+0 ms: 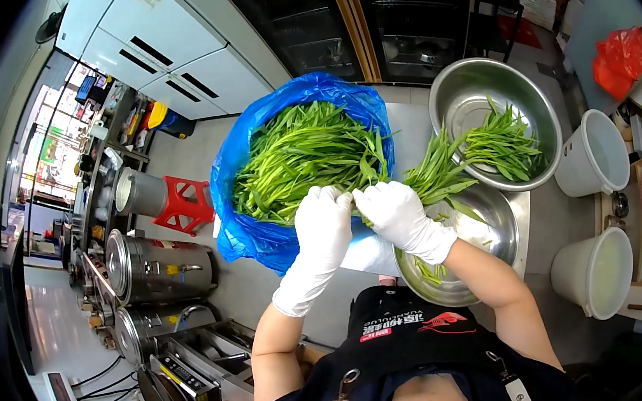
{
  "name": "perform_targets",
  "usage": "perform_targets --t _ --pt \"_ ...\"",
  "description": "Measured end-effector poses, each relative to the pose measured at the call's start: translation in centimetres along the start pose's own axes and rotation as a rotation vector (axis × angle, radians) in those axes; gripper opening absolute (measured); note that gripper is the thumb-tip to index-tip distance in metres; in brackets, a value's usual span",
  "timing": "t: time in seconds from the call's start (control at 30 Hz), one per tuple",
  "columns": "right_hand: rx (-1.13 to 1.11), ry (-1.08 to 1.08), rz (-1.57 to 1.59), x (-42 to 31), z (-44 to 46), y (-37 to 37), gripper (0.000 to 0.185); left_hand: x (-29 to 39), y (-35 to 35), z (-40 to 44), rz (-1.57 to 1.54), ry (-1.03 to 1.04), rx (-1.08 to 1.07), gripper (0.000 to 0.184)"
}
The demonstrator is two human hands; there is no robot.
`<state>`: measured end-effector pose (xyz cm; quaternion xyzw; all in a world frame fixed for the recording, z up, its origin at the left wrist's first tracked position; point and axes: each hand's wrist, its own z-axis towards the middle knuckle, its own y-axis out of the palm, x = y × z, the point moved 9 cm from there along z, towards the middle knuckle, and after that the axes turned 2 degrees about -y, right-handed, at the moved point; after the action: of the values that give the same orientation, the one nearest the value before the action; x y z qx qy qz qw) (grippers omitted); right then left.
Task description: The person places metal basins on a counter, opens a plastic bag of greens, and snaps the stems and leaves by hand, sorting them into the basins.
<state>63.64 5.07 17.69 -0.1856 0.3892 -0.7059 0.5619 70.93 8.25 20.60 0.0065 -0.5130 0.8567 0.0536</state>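
Observation:
A blue plastic bag [236, 245] stands open, full of long green leafy vegetables [308, 155]. At its lower right edge my left hand [322, 228], in a white glove, has its fingers pinched together on green stems. Close beside it, my right hand [403, 219], also gloved, is closed on the stems of a leafy bunch [435, 169] that spreads to the right. Below my right hand sits a steel bowl [501, 236] with short stem pieces [428, 270] in it. A larger steel bowl [455, 96] at the upper right holds more leafy greens [503, 148].
The bowls rest on a metal table [411, 124]. Two white buckets [594, 152] stand to the right. On the left are a red stool [183, 203] and large steel pots [159, 264]. Glass-door cabinets [419, 14] and a white cabinet [162, 29] stand beyond the table.

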Motion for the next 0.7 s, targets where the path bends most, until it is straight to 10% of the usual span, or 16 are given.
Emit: perform_targets --t 0.3,0.43,0.7 --pt "-0.093 0.136 0.160 1.0 -1.8 2.6 0.007 -0.1 3.8 -2.7 0.046 -0.023 -0.155 0.013" --pt "0.132 0.913 0.931 10.3 -6.0 4.2 0.009 -1.8 1.7 -2.9 -0.091 -0.094 -0.112 0.013" --pt "0.066 0.926 0.871 15.5 -8.6 -1.6 0.013 -9.3 -1.4 -5.7 -0.511 -0.421 0.009 0.020"
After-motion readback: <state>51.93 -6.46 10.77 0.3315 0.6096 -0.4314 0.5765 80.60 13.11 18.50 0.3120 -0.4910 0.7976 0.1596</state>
